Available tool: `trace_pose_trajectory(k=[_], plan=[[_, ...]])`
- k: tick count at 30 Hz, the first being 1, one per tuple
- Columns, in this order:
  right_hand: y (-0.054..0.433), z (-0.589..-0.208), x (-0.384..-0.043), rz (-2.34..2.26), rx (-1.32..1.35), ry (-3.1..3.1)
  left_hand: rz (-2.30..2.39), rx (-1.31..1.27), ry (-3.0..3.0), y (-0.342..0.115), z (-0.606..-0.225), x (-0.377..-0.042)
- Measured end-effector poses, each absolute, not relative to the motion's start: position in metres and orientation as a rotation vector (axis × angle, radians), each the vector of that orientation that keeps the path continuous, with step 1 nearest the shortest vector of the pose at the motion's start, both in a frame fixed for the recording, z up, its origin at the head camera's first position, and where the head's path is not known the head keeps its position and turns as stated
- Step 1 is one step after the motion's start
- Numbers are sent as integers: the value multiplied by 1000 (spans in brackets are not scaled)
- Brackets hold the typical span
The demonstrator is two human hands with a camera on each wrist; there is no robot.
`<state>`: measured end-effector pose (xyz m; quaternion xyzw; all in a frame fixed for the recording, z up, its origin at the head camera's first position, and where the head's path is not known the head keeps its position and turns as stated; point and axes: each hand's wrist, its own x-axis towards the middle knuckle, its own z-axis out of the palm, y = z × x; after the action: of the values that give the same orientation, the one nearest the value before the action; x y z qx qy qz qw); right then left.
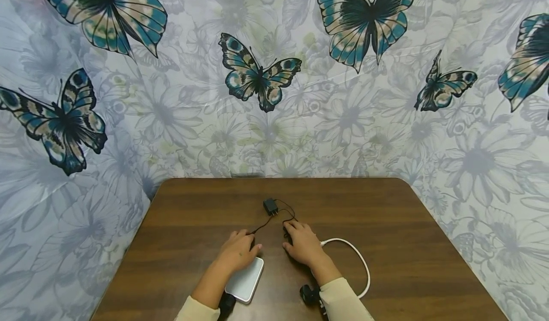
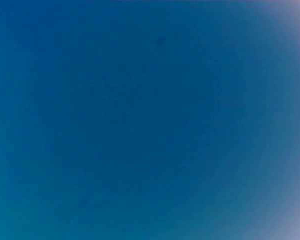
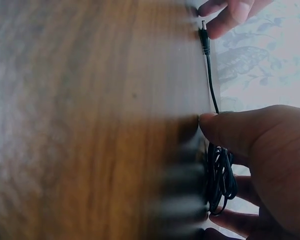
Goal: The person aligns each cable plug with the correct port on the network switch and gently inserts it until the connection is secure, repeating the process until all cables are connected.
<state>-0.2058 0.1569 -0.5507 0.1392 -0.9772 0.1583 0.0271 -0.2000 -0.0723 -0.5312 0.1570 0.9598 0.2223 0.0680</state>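
A black power adapter lies near the middle of the table, its thin black cable running towards both hands. My right hand holds the cable's coiled bundle between thumb and fingers, low over the tabletop. My left hand rests on the table with loose fingers at the black barrel plug, whose metal tip is exposed. Beneath the left wrist lies a flat silver-white slab, partly covered by the forearm. The left wrist view is only a blue blur.
A white cable curves from beside the right hand back towards the right sleeve. Black wrist devices sit by both forearms. The brown wooden table meets a butterfly-patterned cloth backdrop at its far edge.
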Motion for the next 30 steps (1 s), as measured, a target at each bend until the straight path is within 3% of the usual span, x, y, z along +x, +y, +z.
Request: trace_pose_trajectory(k=[11, 30], plan=[[152, -555, -206, 499, 454, -3022, 668, 580, 2905, -80, -537, -205], [159, -549, -200, 567, 450, -3034, 754, 504, 2878, -75, -542, -227]])
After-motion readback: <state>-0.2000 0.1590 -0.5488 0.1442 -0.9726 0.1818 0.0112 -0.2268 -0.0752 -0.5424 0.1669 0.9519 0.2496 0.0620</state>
